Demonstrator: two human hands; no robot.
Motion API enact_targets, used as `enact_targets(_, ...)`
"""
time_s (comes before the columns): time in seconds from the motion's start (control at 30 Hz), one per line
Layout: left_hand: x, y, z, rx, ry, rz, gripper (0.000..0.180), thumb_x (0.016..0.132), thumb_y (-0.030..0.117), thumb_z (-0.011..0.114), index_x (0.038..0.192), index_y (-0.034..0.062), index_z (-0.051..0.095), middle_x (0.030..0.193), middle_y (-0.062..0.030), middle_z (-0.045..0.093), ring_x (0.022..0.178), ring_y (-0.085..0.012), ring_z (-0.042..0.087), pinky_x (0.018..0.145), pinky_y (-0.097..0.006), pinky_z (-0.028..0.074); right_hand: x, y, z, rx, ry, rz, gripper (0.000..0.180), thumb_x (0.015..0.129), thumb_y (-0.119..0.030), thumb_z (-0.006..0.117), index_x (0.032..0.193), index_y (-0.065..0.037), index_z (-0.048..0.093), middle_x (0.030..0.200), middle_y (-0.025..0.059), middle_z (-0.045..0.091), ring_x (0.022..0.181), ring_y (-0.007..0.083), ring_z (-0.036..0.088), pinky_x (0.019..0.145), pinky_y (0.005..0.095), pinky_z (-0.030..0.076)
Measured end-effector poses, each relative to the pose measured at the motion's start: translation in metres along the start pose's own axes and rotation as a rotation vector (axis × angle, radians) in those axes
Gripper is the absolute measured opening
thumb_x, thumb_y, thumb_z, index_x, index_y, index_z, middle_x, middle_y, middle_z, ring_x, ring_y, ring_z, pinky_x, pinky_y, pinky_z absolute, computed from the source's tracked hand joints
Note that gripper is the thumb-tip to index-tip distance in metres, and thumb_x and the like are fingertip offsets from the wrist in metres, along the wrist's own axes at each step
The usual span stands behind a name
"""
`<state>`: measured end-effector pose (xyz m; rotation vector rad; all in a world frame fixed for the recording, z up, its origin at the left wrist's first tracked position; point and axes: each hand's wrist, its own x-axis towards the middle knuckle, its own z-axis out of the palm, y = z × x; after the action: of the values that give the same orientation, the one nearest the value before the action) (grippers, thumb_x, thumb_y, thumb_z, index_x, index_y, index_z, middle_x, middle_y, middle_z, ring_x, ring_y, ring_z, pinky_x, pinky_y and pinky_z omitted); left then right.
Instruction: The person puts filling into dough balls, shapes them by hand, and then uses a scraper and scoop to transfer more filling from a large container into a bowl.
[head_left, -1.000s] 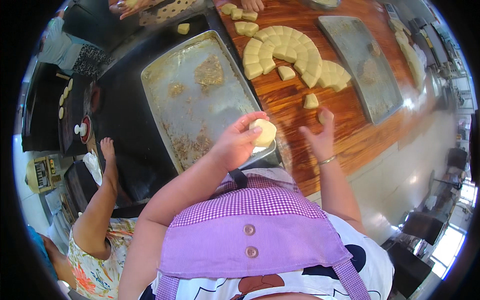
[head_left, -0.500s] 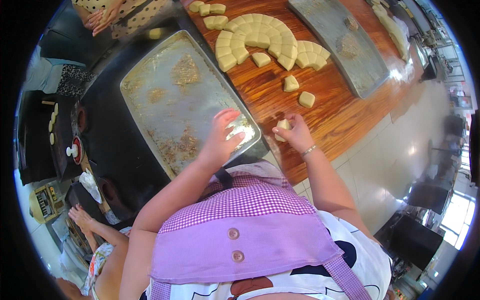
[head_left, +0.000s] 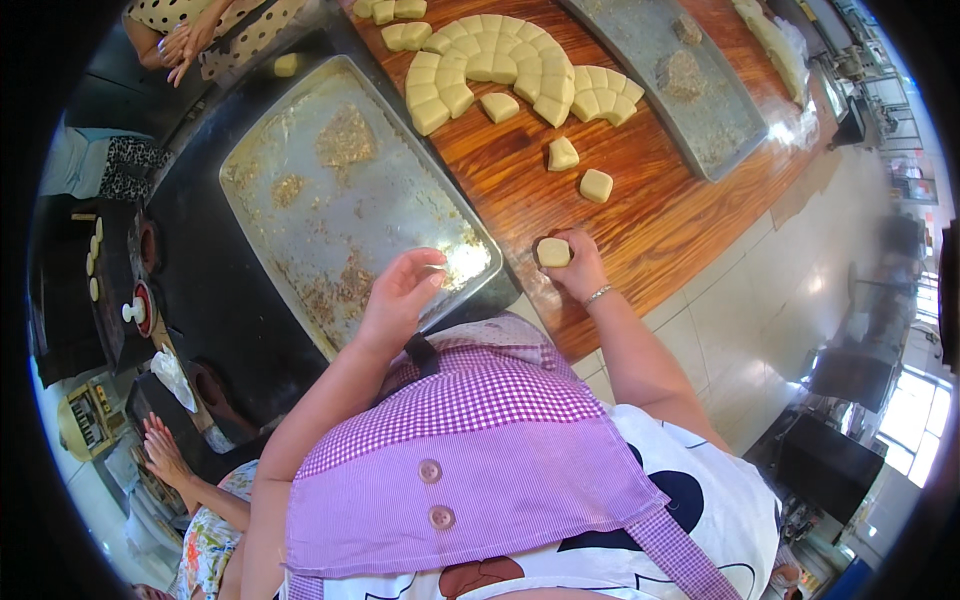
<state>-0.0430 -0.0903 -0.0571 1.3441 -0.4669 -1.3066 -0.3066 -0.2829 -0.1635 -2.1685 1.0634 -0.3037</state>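
On the near edge of the wooden table, my right hand [head_left: 580, 268] grips a pale, block-shaped dough piece [head_left: 553, 252] between thumb and fingers. My left hand [head_left: 400, 300] hovers over the near right corner of a greasy metal tray [head_left: 400, 190]. Its fingers are loosely curled, the thumb slightly apart from them, and I see nothing held there. Two loose dough pieces, one [head_left: 563, 154] and another [head_left: 596, 185], lie beyond my right hand. Farther off, cut dough pieces [head_left: 493, 62] sit packed in a curved ring, with a smaller fan of pieces [head_left: 606, 95] beside it.
The wooden table [head_left: 660, 225] ends at its right edge above a tiled floor. A second metal tray [head_left: 735, 150] with crumbly lumps rests on it. A black surface [head_left: 215, 290] lies under the first tray. Other people's hands show at the upper left [head_left: 185, 45] and lower left [head_left: 165, 450].
My left hand has moved left and slightly down, its fingers and thumb drawing closer together. The dough piece in my right hand has turned, showing a flat face upward. The whole view has shifted a little.
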Motion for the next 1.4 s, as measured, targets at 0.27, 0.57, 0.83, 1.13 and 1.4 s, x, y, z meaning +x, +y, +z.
enact_targets(0.27,0.003,-0.004,0.001,0.015,-0.018,0.025,0.027,0.091,0.002,0.06,0.118,0.001,0.056,0.115,-0.0067,0.06,0.108,-0.0168,0.057,0.1,-0.033,0.044,-0.016,-0.016,-0.009,0.014,0.21,0.099,0.088,0.056,-0.019,0.091,0.131,-0.003,0.048,0.123,0.0195,0.053,0.118,0.0379,0.049,0.102,0.0431,0.042)
enact_targets(0.57,0.007,0.006,0.014,-0.011,0.042,-0.095,0.028,0.089,0.006,0.064,0.116,0.0026,0.057,0.112,-0.007,0.063,0.103,-0.0168,0.059,0.096,-0.032,0.046,-0.002,-0.005,0.034,-0.141,0.329,0.14,0.063,0.061,-0.017,0.087,0.115,0.0,0.06,0.116,0.019,0.057,0.109,0.0368,0.053,0.095,0.0419,0.045)
enact_targets(0.83,0.002,-0.013,-0.002,-0.009,0.006,-0.022,0.025,0.091,0.007,0.062,0.116,0.0052,0.058,0.112,-0.0056,0.063,0.1,-0.0155,0.06,0.088,-0.03,0.047,0.016,-0.023,-0.011,-0.057,0.13,-0.04,0.059,0.083,-0.026,0.072,0.133,-0.003,0.052,0.141,0.0183,0.046,0.133,0.037,0.039,0.111,0.0408,0.034)
enact_targets(1.13,0.001,-0.01,-0.004,0.046,0.002,-0.091,0.022,0.095,0.008,0.055,0.117,0.0048,0.059,0.115,-0.0042,0.063,0.1,-0.0143,0.06,0.09,-0.03,0.045,0.037,-0.048,0.024,-0.657,-0.208,0.008,0.066,0.097,-0.053,0.037,0.153,-0.018,0.026,0.161,0.0065,0.018,0.149,0.032,0.008,0.116,0.0591,0.01)
enact_targets(1.4,0.006,-0.007,-0.004,-0.011,0.001,-0.095,0.024,0.093,0.005,0.058,0.118,0.0017,0.057,0.112,-0.006,0.062,0.105,-0.0156,0.058,0.097,-0.03,0.044,0.06,-0.04,0.027,-0.471,-0.165,0.083,0.07,0.097,-0.053,0.037,0.154,-0.016,0.021,0.161,0.008,0.017,0.149,0.0323,0.009,0.116,0.0593,0.01)
